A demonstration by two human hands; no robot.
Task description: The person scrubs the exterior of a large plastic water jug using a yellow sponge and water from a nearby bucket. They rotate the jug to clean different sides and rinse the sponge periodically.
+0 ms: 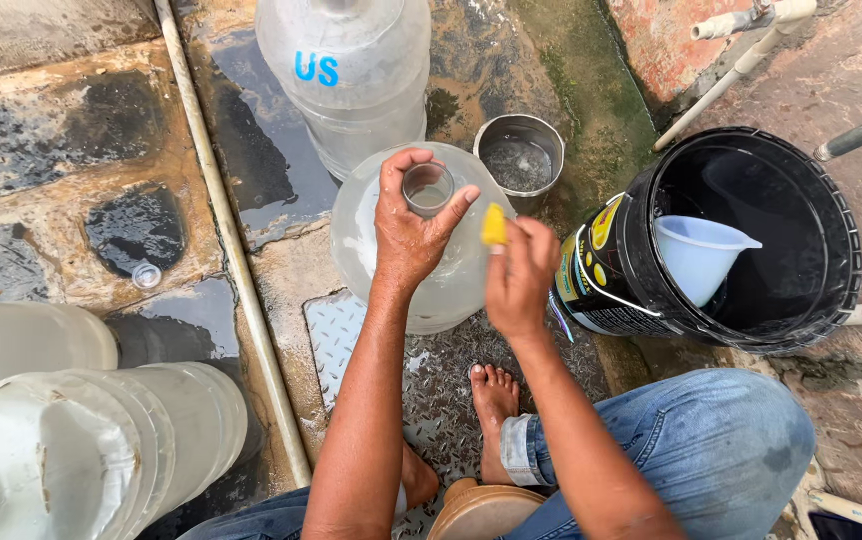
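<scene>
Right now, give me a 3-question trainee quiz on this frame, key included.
1. True or false: the left hand grips the neck of the clear jug.
2. What colour is the small thing in the right hand?
3. The pale funnel sits in: A) the steel bowl B) the black bucket C) a jug.
Key: 1 true; 2 yellow; 3 B.

**Wet stone floor and what stands on it**

A wet, stained stone floor (71,150) is seen. A clear water jug (421,260) is stood on a metal tread plate (351,330). Behind the jug a second jug (351,80) and a steel bowl (521,155) are set; right of it, a black bucket (751,240); left, a thin pipe (241,270) and two lying jugs (81,440).
</scene>
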